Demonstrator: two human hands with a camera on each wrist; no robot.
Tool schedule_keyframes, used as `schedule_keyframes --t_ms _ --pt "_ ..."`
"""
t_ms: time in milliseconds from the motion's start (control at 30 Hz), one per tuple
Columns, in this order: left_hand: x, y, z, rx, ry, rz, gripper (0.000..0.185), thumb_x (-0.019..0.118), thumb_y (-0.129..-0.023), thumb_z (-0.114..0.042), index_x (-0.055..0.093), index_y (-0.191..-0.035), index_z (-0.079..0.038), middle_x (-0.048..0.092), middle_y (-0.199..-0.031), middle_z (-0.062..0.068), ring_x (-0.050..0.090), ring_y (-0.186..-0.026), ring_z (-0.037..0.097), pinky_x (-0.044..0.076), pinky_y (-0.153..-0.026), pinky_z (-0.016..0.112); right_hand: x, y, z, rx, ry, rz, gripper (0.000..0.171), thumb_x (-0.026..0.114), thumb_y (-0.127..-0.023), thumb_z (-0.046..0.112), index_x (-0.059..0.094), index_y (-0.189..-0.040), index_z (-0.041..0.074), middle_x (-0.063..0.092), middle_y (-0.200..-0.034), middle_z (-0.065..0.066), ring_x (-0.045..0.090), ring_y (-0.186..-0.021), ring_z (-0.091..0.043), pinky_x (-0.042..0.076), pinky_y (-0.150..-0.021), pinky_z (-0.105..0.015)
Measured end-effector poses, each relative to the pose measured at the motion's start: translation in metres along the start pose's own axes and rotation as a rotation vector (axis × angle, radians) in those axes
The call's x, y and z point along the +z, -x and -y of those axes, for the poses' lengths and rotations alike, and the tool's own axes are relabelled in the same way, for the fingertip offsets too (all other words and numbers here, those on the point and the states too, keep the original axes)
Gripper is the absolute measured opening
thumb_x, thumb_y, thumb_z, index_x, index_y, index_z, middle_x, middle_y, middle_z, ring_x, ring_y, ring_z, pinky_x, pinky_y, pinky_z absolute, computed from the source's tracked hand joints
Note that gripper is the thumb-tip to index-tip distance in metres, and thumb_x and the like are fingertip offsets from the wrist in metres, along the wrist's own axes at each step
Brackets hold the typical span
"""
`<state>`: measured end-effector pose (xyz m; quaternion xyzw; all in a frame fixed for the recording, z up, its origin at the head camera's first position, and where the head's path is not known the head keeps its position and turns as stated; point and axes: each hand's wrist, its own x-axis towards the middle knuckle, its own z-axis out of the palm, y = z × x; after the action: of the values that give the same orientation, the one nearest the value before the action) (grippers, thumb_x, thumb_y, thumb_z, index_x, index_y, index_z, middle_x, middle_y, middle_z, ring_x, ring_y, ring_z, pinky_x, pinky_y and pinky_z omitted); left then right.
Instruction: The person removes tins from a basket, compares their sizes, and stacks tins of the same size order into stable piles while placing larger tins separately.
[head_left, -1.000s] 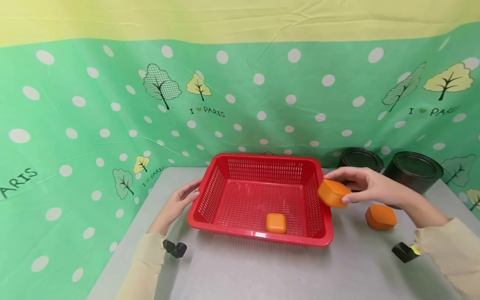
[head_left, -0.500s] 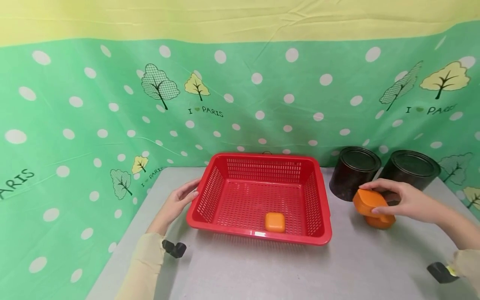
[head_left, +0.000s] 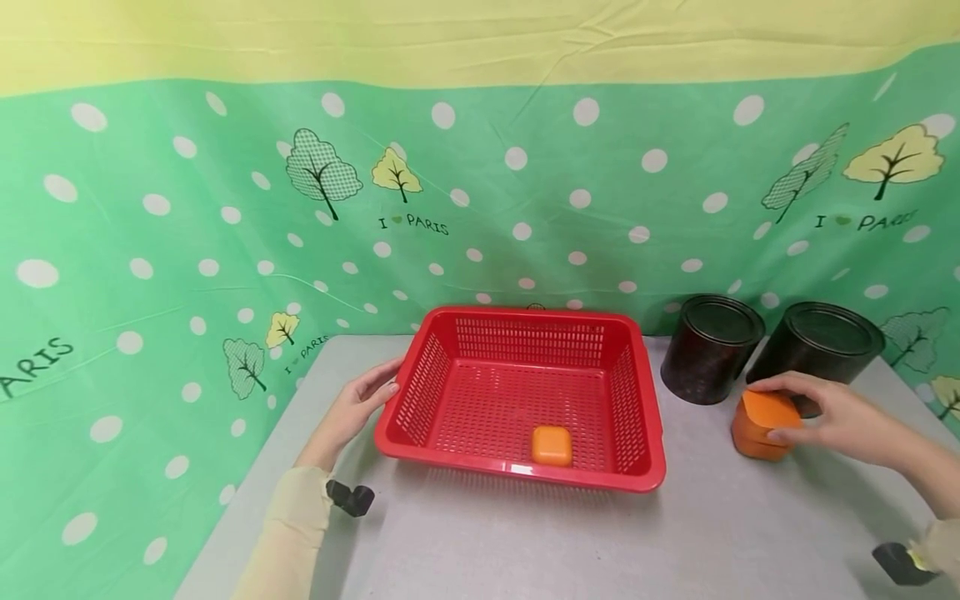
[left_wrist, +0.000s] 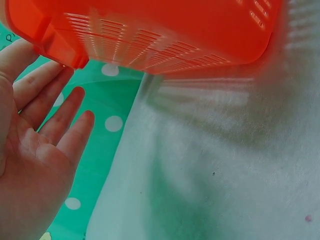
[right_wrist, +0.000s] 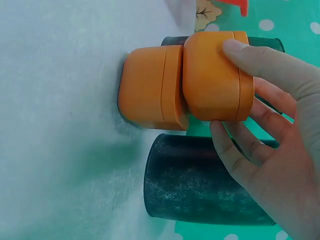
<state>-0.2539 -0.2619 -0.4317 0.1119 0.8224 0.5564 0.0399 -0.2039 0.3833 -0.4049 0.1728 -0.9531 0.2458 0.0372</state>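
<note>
A red slatted basket [head_left: 637, 400] stands mid-table with one orange box [head_left: 551, 446] on its floor near the front wall. My left hand [head_left: 375, 387] rests with straight fingers against the basket's left rim; in the left wrist view the left hand [left_wrist: 45, 110] lies open beside the basket [left_wrist: 150, 30]. To the right, my right hand [head_left: 780, 417] pinches a second orange box [head_left: 759, 406] that sits on top of a third orange box [head_left: 750, 442] on the table. In the right wrist view the thumb and fingers of the right hand [right_wrist: 235, 100] clasp the upper box [right_wrist: 212, 75], offset on the lower box [right_wrist: 147, 87].
Two black cans [head_left: 708, 346] [head_left: 821, 342] stand behind the stacked boxes, one close to my right hand [right_wrist: 200, 185]. The grey table [head_left: 525, 542] is backed by a green dotted cloth wall [head_left: 187, 208]. Its left edge runs near my left forearm.
My right hand carried the orange box from the basket's right rim rightward and down onto the other orange box. The left hand and basket stayed put.
</note>
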Motion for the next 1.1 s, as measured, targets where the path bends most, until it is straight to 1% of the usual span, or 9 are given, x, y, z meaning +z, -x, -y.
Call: schedule_keyframes --t_ms 200,333,467,633,733,900,1100 --pt "0.000 0.001 -0.001 -0.005 -0.012 0.000 0.057 0.059 -0.101 -0.031 0.042 -0.152 -0.014 0.043 -0.157 0.009 0.040 -0.146 0.027 0.040 -0.101 0.007 0.002 0.004 -0.008 -0.051 -0.001 -0.048 0.056 0.089 -0.072 0.022 0.066 -0.121 0.010 0.041 -0.111 0.046 0.041 -0.095 0.023 0.044 -0.069 -0.007" --pt "0.000 0.001 -0.001 0.003 0.001 -0.001 0.056 0.059 -0.101 -0.029 0.042 -0.152 -0.013 0.044 -0.157 0.010 0.041 -0.145 0.028 0.040 -0.101 0.007 0.002 0.007 -0.010 -0.073 -0.015 -0.051 0.057 0.089 -0.072 0.018 0.065 -0.122 0.008 0.044 -0.112 0.043 0.044 -0.095 0.021 0.042 -0.072 -0.003" --pt "0.000 0.001 -0.001 0.012 0.004 -0.001 0.055 0.058 -0.101 -0.028 0.042 -0.152 -0.012 0.044 -0.157 0.010 0.040 -0.145 0.029 0.041 -0.101 0.007 0.002 0.008 -0.010 -0.092 -0.018 -0.066 0.058 0.089 -0.071 0.017 0.064 -0.123 0.007 0.045 -0.113 0.043 0.044 -0.096 0.021 0.039 -0.074 0.000" --pt "0.000 0.001 0.000 0.022 -0.006 0.001 0.055 0.058 -0.101 -0.028 0.043 -0.151 -0.012 0.045 -0.156 0.010 0.041 -0.145 0.029 0.040 -0.101 0.007 0.003 0.007 -0.007 -0.171 -0.083 -0.123 0.062 0.090 -0.067 0.007 0.062 -0.123 0.003 0.051 -0.117 0.038 0.047 -0.100 0.021 0.043 -0.073 -0.002" --pt "0.000 0.000 0.001 0.032 -0.010 -0.001 0.054 0.058 -0.101 -0.027 0.043 -0.151 -0.012 0.046 -0.155 0.010 0.042 -0.144 0.028 0.041 -0.101 0.008 0.000 0.006 -0.005 -0.196 -0.108 -0.141 0.063 0.089 -0.067 0.002 0.062 -0.124 0.004 0.053 -0.120 0.036 0.047 -0.103 0.020 0.045 -0.073 -0.003" --pt "-0.001 0.000 0.003 0.034 -0.016 -0.006 0.054 0.058 -0.101 -0.027 0.043 -0.151 -0.011 0.046 -0.155 0.012 0.044 -0.143 0.027 0.041 -0.102 0.008 -0.007 0.002 0.002 -0.194 -0.079 -0.157 0.064 0.088 -0.067 0.001 0.061 -0.124 0.006 0.051 -0.120 0.036 0.045 -0.105 0.023 0.045 -0.073 -0.002" --pt "-0.001 0.000 0.003 0.017 -0.004 -0.008 0.055 0.059 -0.101 -0.029 0.044 -0.151 -0.014 0.047 -0.155 0.009 0.043 -0.144 0.026 0.041 -0.100 0.007 -0.014 -0.002 0.016 -0.211 -0.039 -0.165 0.064 0.088 -0.068 0.001 0.061 -0.125 0.009 0.052 -0.119 0.033 0.046 -0.105 0.024 0.044 -0.076 0.000"
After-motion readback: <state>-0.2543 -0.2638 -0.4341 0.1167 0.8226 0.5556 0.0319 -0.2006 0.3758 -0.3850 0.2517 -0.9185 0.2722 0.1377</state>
